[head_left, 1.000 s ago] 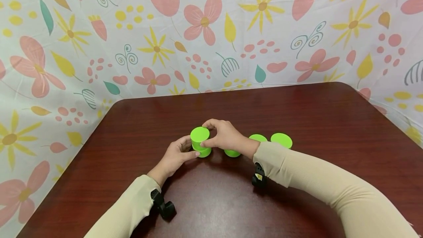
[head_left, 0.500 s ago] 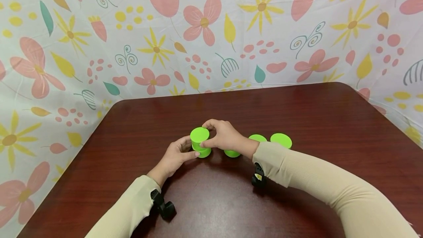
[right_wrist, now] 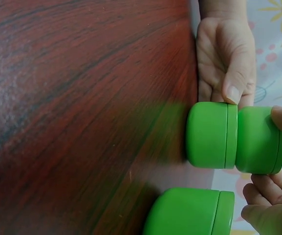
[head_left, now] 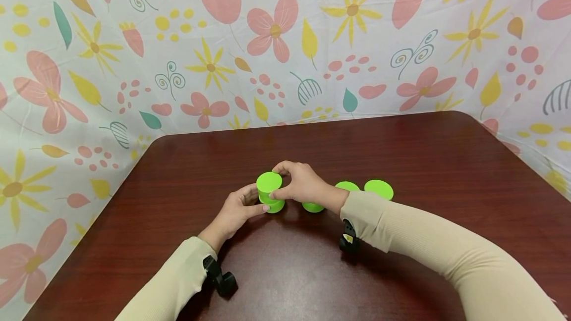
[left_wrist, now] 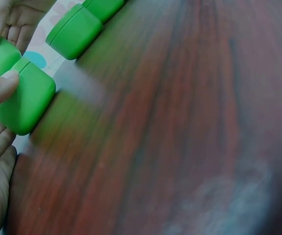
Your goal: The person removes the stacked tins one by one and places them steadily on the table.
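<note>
Two small green lidded jars stand one on top of the other near the middle of the table. My left hand [head_left: 234,212] is around the lower jar [right_wrist: 210,134], which rests on the tabletop, its thumb at the lid's edge. With thumb and fingers, my right hand [head_left: 305,183] grips the upper jar [head_left: 269,182] from the right. The upper jar sits upright on the lower lid, set slightly off-centre in the right wrist view. In the left wrist view both jars show at the left edge, partly covered by the thumbs.
Right of the stack stand more green jars, a near one [head_left: 314,207] and two behind, one [head_left: 347,186] partly behind the right wrist and one [head_left: 378,189] farther right. The dark wooden table [head_left: 285,266] ends at a flowered cloth [head_left: 276,63].
</note>
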Tool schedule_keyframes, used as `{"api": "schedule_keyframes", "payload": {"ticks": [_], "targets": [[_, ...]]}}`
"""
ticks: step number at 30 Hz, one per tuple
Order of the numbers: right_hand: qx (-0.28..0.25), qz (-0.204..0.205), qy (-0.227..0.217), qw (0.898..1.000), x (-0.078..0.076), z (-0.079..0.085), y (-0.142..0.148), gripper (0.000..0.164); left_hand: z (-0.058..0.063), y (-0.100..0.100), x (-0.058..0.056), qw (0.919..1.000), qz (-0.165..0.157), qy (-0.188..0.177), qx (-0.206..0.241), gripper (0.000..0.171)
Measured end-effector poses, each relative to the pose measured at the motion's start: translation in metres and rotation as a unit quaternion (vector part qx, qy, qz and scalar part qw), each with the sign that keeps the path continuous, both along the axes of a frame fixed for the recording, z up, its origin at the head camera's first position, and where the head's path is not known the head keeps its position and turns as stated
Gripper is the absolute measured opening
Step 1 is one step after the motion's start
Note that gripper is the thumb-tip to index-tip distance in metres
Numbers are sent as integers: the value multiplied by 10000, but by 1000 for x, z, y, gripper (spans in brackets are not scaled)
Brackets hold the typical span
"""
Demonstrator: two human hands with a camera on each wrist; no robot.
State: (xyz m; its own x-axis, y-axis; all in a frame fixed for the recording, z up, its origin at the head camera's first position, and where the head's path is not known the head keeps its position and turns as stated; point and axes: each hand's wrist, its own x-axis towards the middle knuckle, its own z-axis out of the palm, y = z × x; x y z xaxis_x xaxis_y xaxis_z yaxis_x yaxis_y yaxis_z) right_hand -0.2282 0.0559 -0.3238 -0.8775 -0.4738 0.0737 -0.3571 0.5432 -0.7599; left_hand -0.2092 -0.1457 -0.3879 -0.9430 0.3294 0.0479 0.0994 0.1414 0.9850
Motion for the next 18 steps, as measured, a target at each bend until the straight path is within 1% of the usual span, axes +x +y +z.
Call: {"api": "schedule_keyframes", "payload": {"ticks": [11, 18], "targets": [[-68, -52, -32, 10000, 2, 0, 1, 50, 0, 0, 1, 10000, -30, 29, 0, 55], [-61, -97, 70, 9999, 0, 9, 5, 51, 2, 0, 1, 10000, -28, 15, -28, 57]]}}
